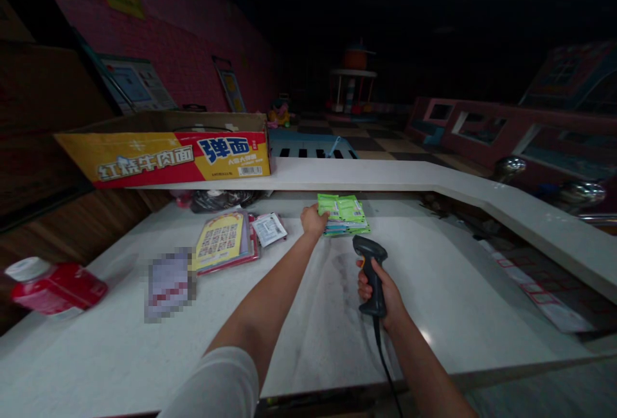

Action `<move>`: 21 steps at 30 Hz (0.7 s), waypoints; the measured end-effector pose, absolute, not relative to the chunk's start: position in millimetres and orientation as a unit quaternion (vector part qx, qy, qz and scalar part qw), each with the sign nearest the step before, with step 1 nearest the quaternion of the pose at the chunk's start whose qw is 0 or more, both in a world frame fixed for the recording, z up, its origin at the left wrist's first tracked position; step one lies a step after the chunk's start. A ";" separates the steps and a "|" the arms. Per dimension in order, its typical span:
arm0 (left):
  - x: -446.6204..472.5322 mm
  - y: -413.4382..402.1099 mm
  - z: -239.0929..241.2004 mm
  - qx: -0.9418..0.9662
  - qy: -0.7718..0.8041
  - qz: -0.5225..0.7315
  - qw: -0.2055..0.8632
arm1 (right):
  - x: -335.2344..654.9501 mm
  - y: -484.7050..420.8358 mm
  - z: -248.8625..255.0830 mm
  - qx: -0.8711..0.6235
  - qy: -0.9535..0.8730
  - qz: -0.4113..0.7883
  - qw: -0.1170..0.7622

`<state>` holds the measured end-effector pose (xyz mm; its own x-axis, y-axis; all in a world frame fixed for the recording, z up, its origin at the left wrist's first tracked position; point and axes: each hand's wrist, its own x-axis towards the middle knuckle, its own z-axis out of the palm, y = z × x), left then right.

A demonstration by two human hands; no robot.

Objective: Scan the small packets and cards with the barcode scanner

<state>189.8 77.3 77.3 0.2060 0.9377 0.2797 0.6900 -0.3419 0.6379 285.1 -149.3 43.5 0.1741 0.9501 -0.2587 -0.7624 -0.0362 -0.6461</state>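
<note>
My right hand (385, 292) is wrapped round the handle of a dark barcode scanner (372, 270), whose head tilts up and to the left. A black cable runs down from its grip past the counter's front edge. Farther forward, my left hand (315, 220) grips the left side of a stack of green packets (343, 211) under the raised ledge. Printed barcodes show on the top packets. The thumb lies at their edge, and the other fingers are partly hidden. Left of that hand, a small white packet (270, 229) rests beside a yellow card with printed codes (222, 236).
A red bottle with a white cap (58, 286) lies on its side at the left of the white counter (308, 354). On the raised ledge (357, 173) stands an open yellow-and-red cardboard box (193, 157). Coiled black cable (224, 199) sits beneath it. Printed sheets (535, 283) lie at the right.
</note>
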 end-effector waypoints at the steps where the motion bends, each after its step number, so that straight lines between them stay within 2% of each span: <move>1: 190.2 75.8 77.9 0.757 0.537 0.321 0.189 | 285.2 -149.2 42.8 -0.351 -0.132 0.628 0.682; 6: 180.1 65.2 80.6 0.756 0.547 0.329 0.148 | 285.3 -149.7 40.5 -0.346 -0.129 0.627 0.686; 11: 130.4 47.7 79.6 0.776 0.539 0.321 0.067 | 286.5 -150.8 41.6 -0.358 -0.149 0.627 0.675; 16: 70.6 43.9 82.0 0.760 0.610 0.226 -0.006 | 286.6 -152.3 39.2 -0.356 -0.144 0.627 0.678; 21: 37.8 63.4 84.0 0.762 0.635 0.128 -0.012 | 285.2 -154.6 38.6 -0.354 -0.137 0.629 0.678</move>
